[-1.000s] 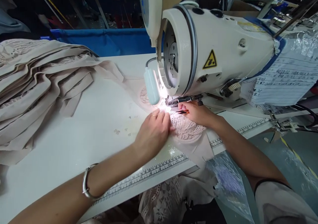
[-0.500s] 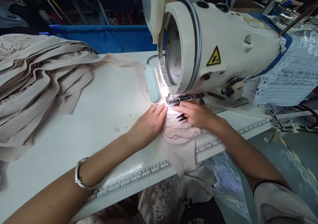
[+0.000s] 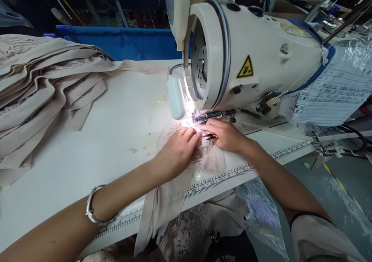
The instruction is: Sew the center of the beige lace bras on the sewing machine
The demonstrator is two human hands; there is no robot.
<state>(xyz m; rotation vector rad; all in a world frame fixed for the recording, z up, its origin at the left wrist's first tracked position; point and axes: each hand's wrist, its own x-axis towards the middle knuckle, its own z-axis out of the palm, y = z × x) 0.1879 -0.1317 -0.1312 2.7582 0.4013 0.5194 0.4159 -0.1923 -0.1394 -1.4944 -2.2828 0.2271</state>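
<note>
A pale pink lace piece [image 3: 207,157] lies under the front of the white sewing machine [image 3: 261,41], and a plain strip of it hangs over the table edge. My left hand [image 3: 178,151] pinches the lace just before the presser foot, fingers curled and closed. Tucked in my right hand [image 3: 229,136] is a pair of thread snips [image 3: 208,136], its dark blades pointing left. The fingertips of that hand also rest on the lace, beside the metal presser foot area [image 3: 203,117]. A pale green lamp [image 3: 175,99] lights the spot; the needle is lost in glare.
Layered beige lace-edged pieces [image 3: 49,95] are heaped at the left of the white table [image 3: 95,161]. A printed ruler [image 3: 221,181] follows its front edge. Handwritten paper [image 3: 328,91] hangs at the right of the machine. Blue cloth [image 3: 122,43] borders the back.
The lace has turned and spread, its plain strip swinging left over the edge. My left hand has drawn slightly toward me and curled more. The machine's handwheel-like inner disc looks sharper now.
</note>
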